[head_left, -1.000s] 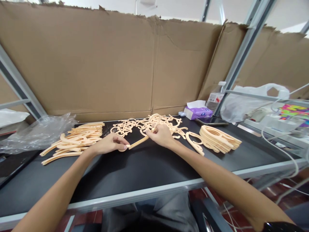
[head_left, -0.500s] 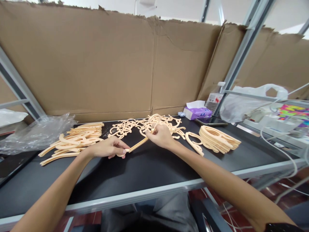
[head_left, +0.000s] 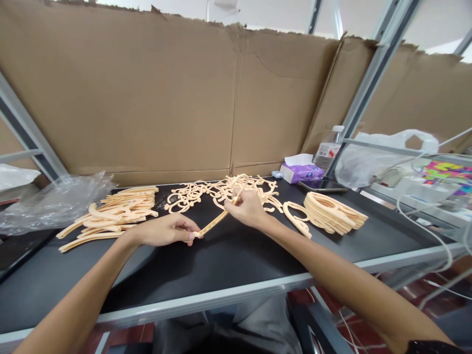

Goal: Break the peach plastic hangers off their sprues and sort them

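Observation:
Between my hands is a cream plastic clothes hanger (head_left: pixel 216 222), its slotted underside partly facing me and a curved hook rising at its upper end. My left hand (head_left: pixel 167 231) is closed on the lower left end, fingertips pinching it just above the black tabletop. My right hand (head_left: pixel 247 209) grips the upper end by the hook, thumb along the strip. Behind my right hand lies a loose heap of cream hooks (head_left: pixel 186 194). Left of my left hand is a pile of long curved hanger arms (head_left: pixel 121 214). Folded hangers (head_left: pixel 332 211) stand stacked at the right.
A single looped hanger piece (head_left: pixel 297 219) lies beside the stack. Behind are a purple tissue pack (head_left: pixel 302 172), a phone (head_left: pixel 322 185) and a plastic bottle (head_left: pixel 328 150). Clear plastic wrap (head_left: pixel 55 201) sits at the left. A cardboard wall (head_left: pixel 158 98) closes the back; cables (head_left: pixel 442 236) hang right.
The hanger has turned in my hands, so its row of slots now shows. My left fingers have shifted slightly right along its lower end, and the rounded tip beneath them is less visible.

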Demonstrator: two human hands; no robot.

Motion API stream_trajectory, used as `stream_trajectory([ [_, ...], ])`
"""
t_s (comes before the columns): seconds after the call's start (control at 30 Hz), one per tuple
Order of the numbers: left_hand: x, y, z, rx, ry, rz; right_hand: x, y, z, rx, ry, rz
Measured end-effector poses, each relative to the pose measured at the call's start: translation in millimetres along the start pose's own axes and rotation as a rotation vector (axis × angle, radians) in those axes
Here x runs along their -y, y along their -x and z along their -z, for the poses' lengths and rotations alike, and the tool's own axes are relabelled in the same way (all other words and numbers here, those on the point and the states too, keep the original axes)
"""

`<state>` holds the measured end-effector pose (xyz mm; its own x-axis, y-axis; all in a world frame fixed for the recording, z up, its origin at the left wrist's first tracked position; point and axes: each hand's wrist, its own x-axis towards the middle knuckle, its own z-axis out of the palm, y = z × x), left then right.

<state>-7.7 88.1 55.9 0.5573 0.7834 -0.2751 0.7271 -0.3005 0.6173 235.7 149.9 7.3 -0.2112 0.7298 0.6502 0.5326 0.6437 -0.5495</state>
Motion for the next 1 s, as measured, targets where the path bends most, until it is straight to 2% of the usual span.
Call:
stream_trajectory([
  [0.2, -2, 1, -5.8, -0.063, -0.023, 0.033, 0, 0, 1, -0.007, -0.011, -0.028],
  [0.4, 2, 0, -9.4, -0.089, -0.052, -0.04, -1, 0, 1, 0.021, -0.065, -0.058],
  [0.57, 1, 0, -10.7, -0.123, -0.075, -0.047, -2, -1, 2, 0.03, -0.087, -0.104],
  [0.77, -3, 0, -11.5, -0.097, -0.032, -0.005, 1, -1, 1, 0.009, -0.099, -0.063],
  [1.0, -3, 2, -11.6, 0.006, 0.116, 0.058, 8, 4, 4, -0.049, -0.081, 0.043],
])
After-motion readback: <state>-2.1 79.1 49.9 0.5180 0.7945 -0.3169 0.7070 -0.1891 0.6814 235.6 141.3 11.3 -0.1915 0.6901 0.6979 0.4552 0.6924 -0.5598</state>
